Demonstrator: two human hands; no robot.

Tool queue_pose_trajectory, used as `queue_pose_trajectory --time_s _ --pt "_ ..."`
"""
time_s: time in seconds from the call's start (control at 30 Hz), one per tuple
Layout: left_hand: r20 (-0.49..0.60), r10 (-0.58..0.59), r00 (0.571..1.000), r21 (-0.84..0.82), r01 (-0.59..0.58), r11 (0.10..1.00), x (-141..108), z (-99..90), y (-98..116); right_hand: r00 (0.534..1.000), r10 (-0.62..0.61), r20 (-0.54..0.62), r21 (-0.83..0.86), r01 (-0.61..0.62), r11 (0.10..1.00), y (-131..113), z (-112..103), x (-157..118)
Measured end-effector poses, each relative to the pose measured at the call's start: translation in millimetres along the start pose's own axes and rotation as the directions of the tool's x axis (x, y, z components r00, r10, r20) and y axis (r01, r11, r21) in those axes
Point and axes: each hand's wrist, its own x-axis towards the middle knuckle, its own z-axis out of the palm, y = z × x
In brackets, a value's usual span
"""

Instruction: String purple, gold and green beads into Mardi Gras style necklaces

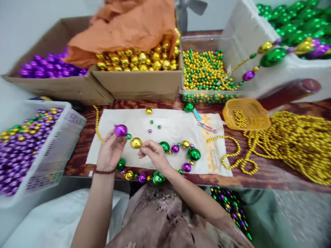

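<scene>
My left hand (110, 151) has its fingers closed on a large purple bead (120, 130) at one end of a bead strand. A small green bead (128, 136) and a gold bead (136, 143) follow it, spanning the gap between my hands. Just right of the gold bead, my right hand (155, 155) pinches the strand; its fingertips hide what lies between them. More of the strand, with big green beads (193, 154), curves over the white cloth (124, 119) and along the table's front edge. A loose gold bead (149, 111) and several tiny beads rest on the cloth.
Boxes of purple beads (51, 65) and gold beads (134, 60) stand behind, beside a clear bin (207, 91). A white basket (59, 137) sits left. To the right are small scissors (207, 127), an orange basket (245, 124) and piled gold bead chains (297, 144).
</scene>
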Motion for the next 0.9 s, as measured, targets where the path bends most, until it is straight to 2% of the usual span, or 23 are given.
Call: queue_pose_trajectory --time_s 0.1,0.27,0.53,0.73,0.9 --pt "0.031 -0.044 0.999 -0.056 0.046 0.997 -0.4 2.6 0.5 0.996 -0.015 -0.086 -0.08 0.008 0.997 5.7 -17.2 -14.9" --pt "0.052 -0.061 0.997 -0.121 0.066 0.99 2.0 0.6 -1.6 0.997 -0.011 -0.079 -0.206 -0.006 0.978 10.2 -33.1 -29.2" --pt "0.063 -0.059 0.996 -0.169 0.068 0.983 6.5 -6.4 -1.9 0.996 -0.024 -0.085 -0.258 0.002 0.966 12.3 -29.5 -31.5" --pt "0.019 -0.087 0.996 -0.118 0.089 0.989 6.7 -6.7 -0.1 0.994 0.012 -0.108 -0.23 -0.037 0.972 15.7 -25.6 -30.6" --pt "0.011 0.01 1.0 -0.027 -0.01 1.0 8.1 -7.7 2.3 0.993 0.067 -0.1 -0.123 -0.079 0.989 23.0 -14.9 -24.9"
